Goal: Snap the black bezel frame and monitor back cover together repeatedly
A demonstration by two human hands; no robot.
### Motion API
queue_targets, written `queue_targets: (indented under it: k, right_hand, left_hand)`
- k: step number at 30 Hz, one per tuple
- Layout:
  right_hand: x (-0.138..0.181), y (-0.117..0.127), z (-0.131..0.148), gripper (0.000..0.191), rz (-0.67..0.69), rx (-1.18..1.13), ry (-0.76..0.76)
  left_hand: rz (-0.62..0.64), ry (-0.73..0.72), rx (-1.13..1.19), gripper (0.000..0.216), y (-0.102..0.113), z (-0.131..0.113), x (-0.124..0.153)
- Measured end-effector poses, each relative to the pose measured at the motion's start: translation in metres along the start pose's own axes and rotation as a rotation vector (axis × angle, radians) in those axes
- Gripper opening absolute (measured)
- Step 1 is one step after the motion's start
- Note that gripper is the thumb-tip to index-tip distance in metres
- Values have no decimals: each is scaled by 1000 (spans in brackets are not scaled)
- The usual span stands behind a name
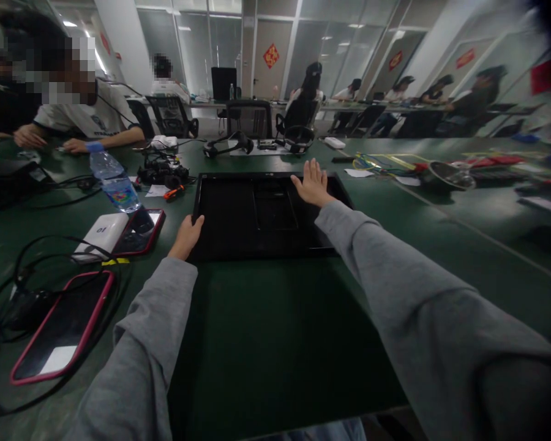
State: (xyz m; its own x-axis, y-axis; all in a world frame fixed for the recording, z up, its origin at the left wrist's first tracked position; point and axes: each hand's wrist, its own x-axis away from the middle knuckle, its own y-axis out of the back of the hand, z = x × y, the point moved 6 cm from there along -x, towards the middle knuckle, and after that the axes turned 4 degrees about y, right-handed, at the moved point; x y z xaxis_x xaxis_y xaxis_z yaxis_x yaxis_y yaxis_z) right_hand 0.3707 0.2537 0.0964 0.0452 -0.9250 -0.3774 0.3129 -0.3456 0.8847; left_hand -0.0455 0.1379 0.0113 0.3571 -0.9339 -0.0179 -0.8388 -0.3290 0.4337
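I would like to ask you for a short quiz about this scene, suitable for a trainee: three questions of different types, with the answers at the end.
1. Multiple choice: Which thing does the wearer's left hand hold at its edge?
a) The water bottle
b) The black panel
c) The metal bowl

2. True or false: The right hand is closed in a tight fist.

3. Fill the gap: The phone nearest the wearer lies on the ____ side of the wearer.

Key:
1. b
2. False; it is open.
3. left
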Motion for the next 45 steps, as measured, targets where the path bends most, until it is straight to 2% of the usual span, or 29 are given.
queue_targets:
  k: [3, 5, 9, 13, 16, 18, 20, 22, 26, 29, 31, 33, 37, 40, 45]
  right_hand:
    - [-14, -22, 8, 86, 85, -4, -18]
    - [-19, -30, 18, 87, 55, -34, 4]
    - [-19, -43, 74, 88, -33, -123, 181]
    - [-13, -65, 141, 82, 177, -168, 322]
    - [-9, -60, 156, 78, 221, -203, 360]
    - [-5, -42, 140, 75, 160, -227, 339]
    - [6, -18, 109, 73, 94, -264, 311]
    - [27, 9, 71, 72, 36, -343, 310]
    - [89, 59, -21, 57, -260, -355, 175]
    - [140, 70, -83, 47, -438, -325, -6]
    - [165, 61, -112, 57, -443, -352, -121]
    - [180, 47, -127, 65, -405, -399, -175]
    - [187, 30, -139, 65, -370, -516, -291]
    - [187, 30, -137, 65, -353, -466, -299]
    - [196, 33, -132, 63, -334, -426, -318]
  left_hand:
    - [-4, -7, -30, 36, -1, 1, -1]
    - [9, -9, -26, 36, -2, 1, -1]
    - [5, -3, -20, 36, -3, 0, -2]
    - [24, 3, -34, 37, -3, -1, -2]
    - [29, 1, -22, 36, -3, -2, -2]
    - [17, -4, -16, 35, -3, -2, -2]
    - [8, -5, -11, 34, -3, -3, -2]
    - [15, 1, -7, 34, -3, -2, -2]
    - [27, 0, -24, 35, -2, 0, -4]
    - [-9, -27, -43, 35, 1, 1, -3]
    - [-14, -68, -49, 38, 2, 0, 2]
    - [-14, -114, -56, 42, 4, -1, 10]
    - [-27, -180, -121, 53, 9, -2, 33]
    - [-65, -246, -200, 56, 11, -6, 51]
    - [-154, -231, -301, 58, 11, -10, 62]
